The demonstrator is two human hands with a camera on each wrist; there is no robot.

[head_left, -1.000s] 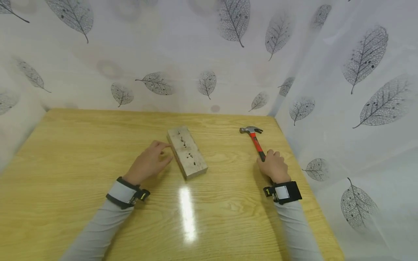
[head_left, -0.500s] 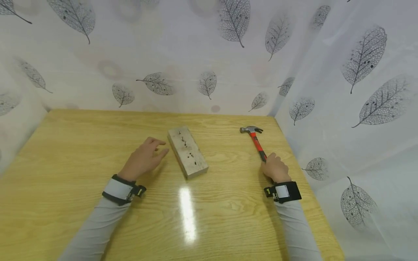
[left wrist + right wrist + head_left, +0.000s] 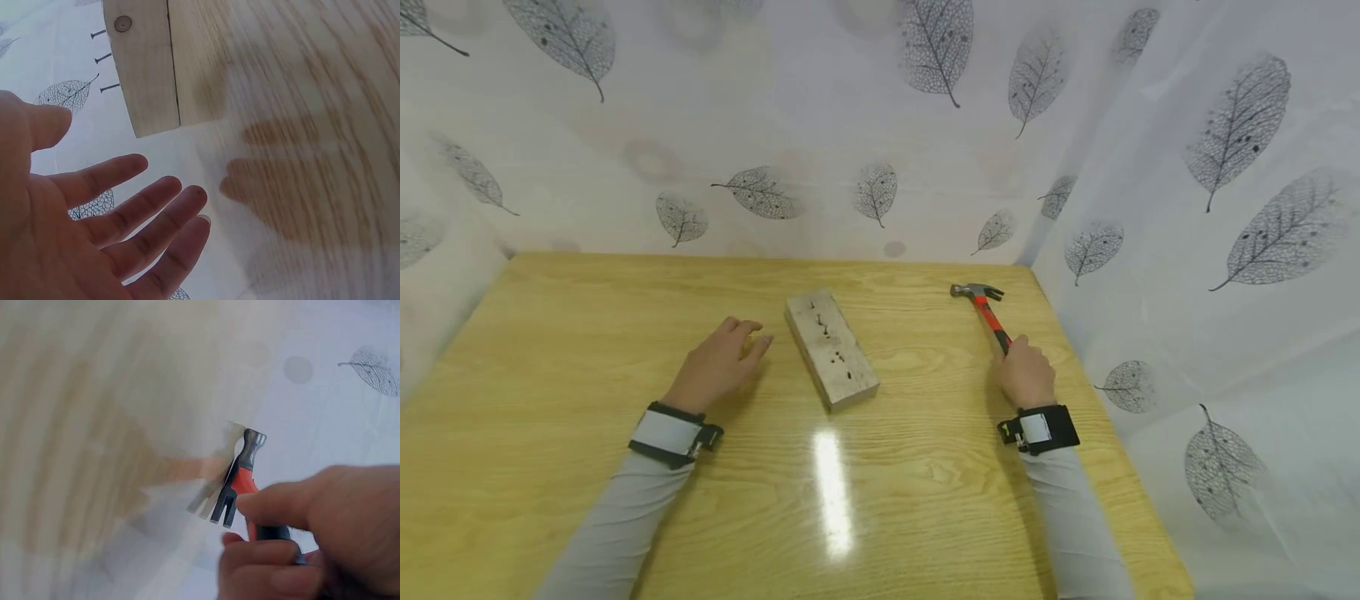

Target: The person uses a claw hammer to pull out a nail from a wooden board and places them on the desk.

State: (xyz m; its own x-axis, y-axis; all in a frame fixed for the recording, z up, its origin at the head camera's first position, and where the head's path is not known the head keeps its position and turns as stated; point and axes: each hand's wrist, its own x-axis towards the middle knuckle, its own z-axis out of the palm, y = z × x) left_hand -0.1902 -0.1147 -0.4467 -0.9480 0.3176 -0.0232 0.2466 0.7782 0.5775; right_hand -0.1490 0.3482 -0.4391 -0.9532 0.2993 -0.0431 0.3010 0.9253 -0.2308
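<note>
A pale wood block lies on the table at the middle, with several nails standing out of its top. To its left my left hand hovers with fingers loosely spread, apart from the block; in the left wrist view this hand holds nothing. On the right, my right hand grips the black lower handle of a claw hammer with a red shaft and metal head. The right wrist view has fingers and thumb curled round the handle, the hammer head close to the table surface and its reflection.
The glossy wood-grain table carries a bright light reflection near its front middle. A white leaf-patterned covering rises behind the table's back edge and along the right side. Both wrists wear strapped cameras.
My left hand has drawn back leftward from the block's side. My right hand first slid down the hammer's handle, then moved slightly forward with the hammer. The block stays in place.
</note>
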